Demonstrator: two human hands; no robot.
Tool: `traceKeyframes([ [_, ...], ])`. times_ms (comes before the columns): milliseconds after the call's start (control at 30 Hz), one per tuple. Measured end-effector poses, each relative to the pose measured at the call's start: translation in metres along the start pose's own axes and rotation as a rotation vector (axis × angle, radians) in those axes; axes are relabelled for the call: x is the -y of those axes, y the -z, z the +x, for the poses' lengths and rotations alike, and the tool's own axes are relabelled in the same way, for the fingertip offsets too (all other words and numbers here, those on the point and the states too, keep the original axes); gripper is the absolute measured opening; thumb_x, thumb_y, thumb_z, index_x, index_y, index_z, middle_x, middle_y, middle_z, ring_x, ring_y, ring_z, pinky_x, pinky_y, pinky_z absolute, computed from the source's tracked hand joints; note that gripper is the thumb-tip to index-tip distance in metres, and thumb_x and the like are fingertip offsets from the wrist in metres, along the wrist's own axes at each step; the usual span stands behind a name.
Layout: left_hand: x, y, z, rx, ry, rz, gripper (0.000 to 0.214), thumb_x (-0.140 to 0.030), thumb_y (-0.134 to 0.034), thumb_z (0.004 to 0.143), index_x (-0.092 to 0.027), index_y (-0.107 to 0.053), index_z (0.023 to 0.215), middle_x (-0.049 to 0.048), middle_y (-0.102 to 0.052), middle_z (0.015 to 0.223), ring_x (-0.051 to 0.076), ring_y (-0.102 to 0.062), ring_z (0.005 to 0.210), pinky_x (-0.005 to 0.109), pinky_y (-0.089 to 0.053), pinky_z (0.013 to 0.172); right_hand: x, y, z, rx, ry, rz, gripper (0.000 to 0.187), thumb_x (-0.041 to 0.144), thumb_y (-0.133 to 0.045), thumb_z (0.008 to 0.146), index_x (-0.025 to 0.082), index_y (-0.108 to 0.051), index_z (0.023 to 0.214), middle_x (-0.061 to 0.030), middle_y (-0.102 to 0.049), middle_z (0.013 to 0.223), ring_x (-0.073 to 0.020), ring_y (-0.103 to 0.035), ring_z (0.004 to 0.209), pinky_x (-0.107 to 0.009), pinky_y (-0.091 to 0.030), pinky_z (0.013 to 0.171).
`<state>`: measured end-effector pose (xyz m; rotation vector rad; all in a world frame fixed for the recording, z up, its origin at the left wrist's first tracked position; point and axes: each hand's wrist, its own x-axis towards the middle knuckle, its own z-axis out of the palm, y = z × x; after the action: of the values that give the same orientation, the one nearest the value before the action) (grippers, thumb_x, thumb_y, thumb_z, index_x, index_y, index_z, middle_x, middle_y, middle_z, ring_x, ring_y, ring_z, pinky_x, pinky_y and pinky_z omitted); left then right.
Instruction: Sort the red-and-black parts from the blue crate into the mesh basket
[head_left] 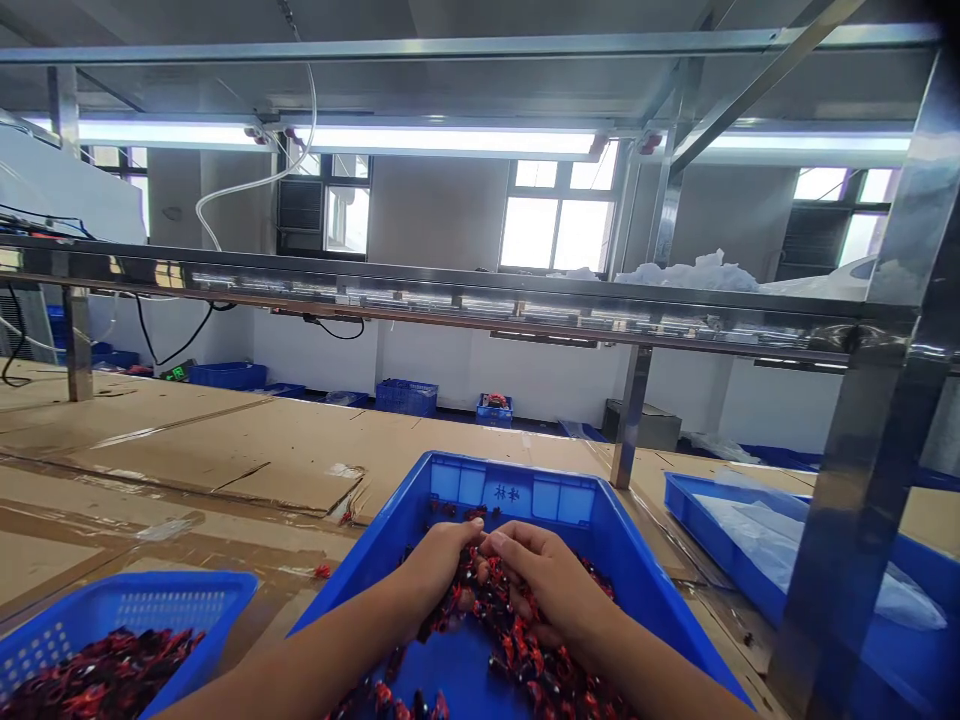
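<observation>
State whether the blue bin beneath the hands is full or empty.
Neither: the blue bin is partly filled. Red-and-black pieces lie heaped along its right side, while bare blue floor shows near the middle.

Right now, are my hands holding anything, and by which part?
Cannot tell: left hand and right hand are among red-and-black pieces, but any grip is hidden.

Two dark Chinese characters stand on the far inner wall of the blue bin; the right one looks like 林, the left is unclear. Marks on a small green panel, far left, are illegible.
</observation>
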<state>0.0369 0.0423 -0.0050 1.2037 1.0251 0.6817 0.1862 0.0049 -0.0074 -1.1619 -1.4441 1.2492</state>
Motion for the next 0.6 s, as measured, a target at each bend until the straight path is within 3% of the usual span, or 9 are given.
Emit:
traceKeyframes([
  [133, 0.004, -0.003, 0.001, -0.021, -0.017, -0.005, 0.042, -0.049, -0.039, 0.090, -0.017, -0.055, 0.069, -0.0019, -0.045, 0.053, 0.009, -0.037, 0.036, 0.019, -0.026, 0.032, -0.002, -0.007, 0.001, -0.142, 0.236, -0.323, 0.023, 0.038, -0.062, 0.085, 0.018, -0.067, 0.074, 0.0023, -0.061, 0.065, -0.0119, -0.051, 0.058, -0.023, -0.036, 0.053],
  [200, 0.007, -0.002, 0.003, -0.006, -0.013, -0.027, 0.041, -0.051, -0.042, 0.089, -0.017, -0.057, 0.071, -0.0023, -0.044, 0.052, 0.009, -0.037, 0.035, 0.019, -0.026, 0.032, -0.004, -0.010, 0.002, -0.183, 0.265, -0.413, 0.018, 0.034, -0.063, 0.083, 0.019, -0.068, 0.074, 0.0011, -0.066, 0.069, -0.0154, -0.055, 0.066, -0.025, -0.039, 0.060],
  [400, 0.008, 0.002, 0.009, 0.066, 0.066, -0.203, 0.041, -0.054, -0.054, 0.081, -0.017, -0.055, 0.065, -0.0030, -0.043, 0.049, 0.008, -0.036, 0.037, 0.018, -0.026, 0.033, -0.005, -0.017, 0.000, -0.239, 0.285, -0.365, 0.022, 0.038, -0.057, 0.086, 0.020, -0.067, 0.078, 0.0000, -0.069, 0.069, -0.0182, -0.061, 0.065, -0.026, -0.041, 0.061],
  [600, 0.006, 0.008, 0.014, 0.188, 0.152, -0.376, 0.030, -0.045, -0.055, 0.080, -0.016, -0.054, 0.070, -0.0065, -0.037, 0.051, 0.005, -0.031, 0.037, 0.015, -0.020, 0.033, 0.000, -0.025, -0.003, -0.339, 0.359, -0.286, 0.016, 0.035, -0.063, 0.083, 0.020, -0.066, 0.078, 0.0005, -0.067, 0.071, -0.0160, -0.057, 0.065, -0.025, -0.042, 0.060],
])
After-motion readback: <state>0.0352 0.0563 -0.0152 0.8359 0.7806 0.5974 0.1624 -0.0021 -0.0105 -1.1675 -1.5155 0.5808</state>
